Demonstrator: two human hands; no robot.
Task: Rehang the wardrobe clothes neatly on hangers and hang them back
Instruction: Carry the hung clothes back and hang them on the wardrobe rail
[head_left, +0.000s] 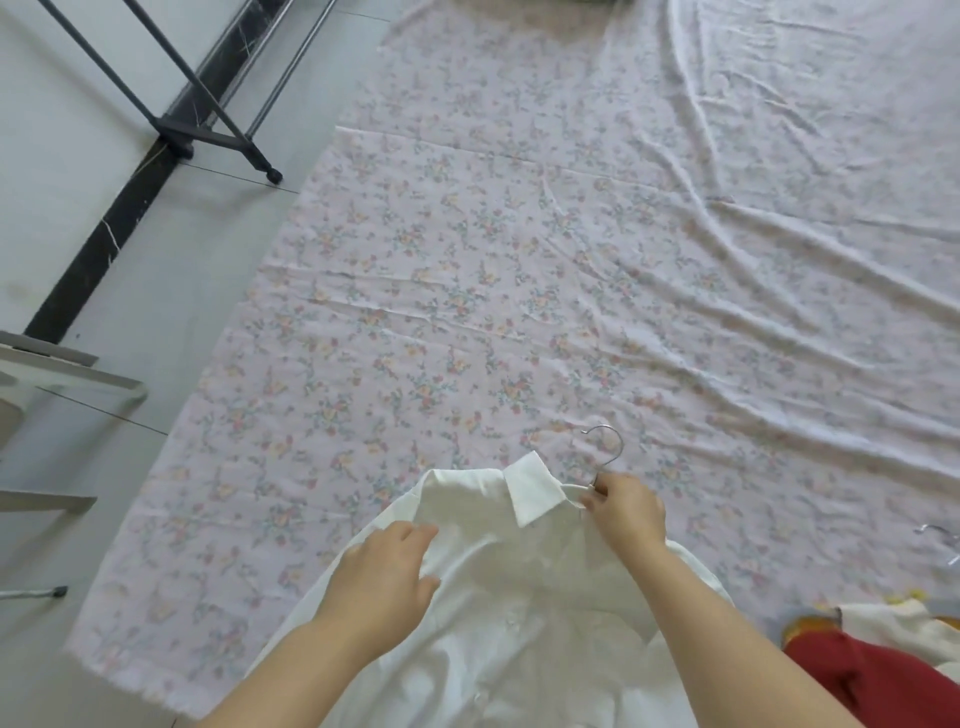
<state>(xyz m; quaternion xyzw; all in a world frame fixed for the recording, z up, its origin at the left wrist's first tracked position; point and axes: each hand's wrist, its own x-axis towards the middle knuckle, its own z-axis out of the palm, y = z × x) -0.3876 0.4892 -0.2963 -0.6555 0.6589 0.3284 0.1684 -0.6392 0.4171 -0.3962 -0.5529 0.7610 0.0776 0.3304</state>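
A white collared shirt (519, 597) lies on a floral sheet (467, 312) spread over the floor, collar pointing away from me. A hanger sits inside it; only its metal hook (608, 452) sticks out past the collar. My right hand (626, 512) pinches the hanger at the base of the hook, beside the collar. My left hand (387, 582) lies on the shirt's left shoulder, fingers slightly curled on the cloth; I cannot tell whether it grips the cloth.
A dark metal clothes rack base (208, 130) with a caster stands on the grey floor at the upper left. Red and yellow-white garments (872, 660) lie at the lower right, with another hanger (943, 540) near the right edge. Pale furniture (62, 374) sits at the left.
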